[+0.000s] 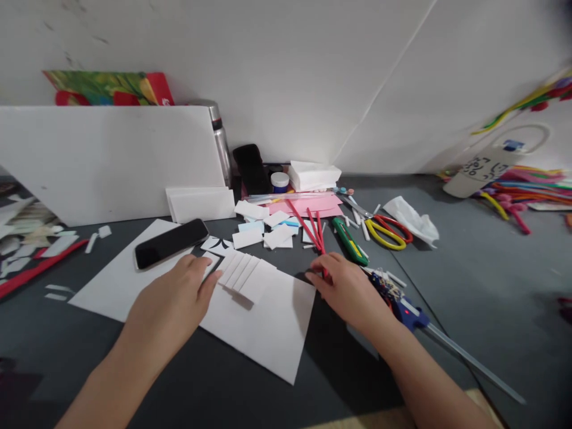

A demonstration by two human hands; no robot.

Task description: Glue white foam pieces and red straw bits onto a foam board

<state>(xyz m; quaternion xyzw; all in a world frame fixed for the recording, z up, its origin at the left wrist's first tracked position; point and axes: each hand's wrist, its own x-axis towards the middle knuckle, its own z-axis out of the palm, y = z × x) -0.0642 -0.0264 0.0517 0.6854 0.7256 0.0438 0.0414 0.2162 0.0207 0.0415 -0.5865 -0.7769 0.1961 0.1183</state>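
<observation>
My left hand (pixel 174 298) pinches a small white card piece (pixel 210 266) between thumb and fingers, over a large white board (pixel 263 333). Just right of it, a stepped white piece like a tiny staircase (pixel 245 273) rests on the board. My right hand (pixel 342 283) is closed at the lower ends of thin red sticks (pixel 318 235), beyond the board's right corner; its fingers partly hide them. A black phone (pixel 172 243) lies on the board's left part. Small white cards (pixel 250 237) are scattered behind the stepped piece.
By my right hand lie a green cutter (pixel 349 241), scissors (pixel 386 232) and a blue glue gun (pixel 409 314) with a clear glue stick. A white panel (pixel 111 161) and a steel bottle (pixel 221 143) stand at the back. Crumpled tissue (pixel 411 220) lies right of the scissors.
</observation>
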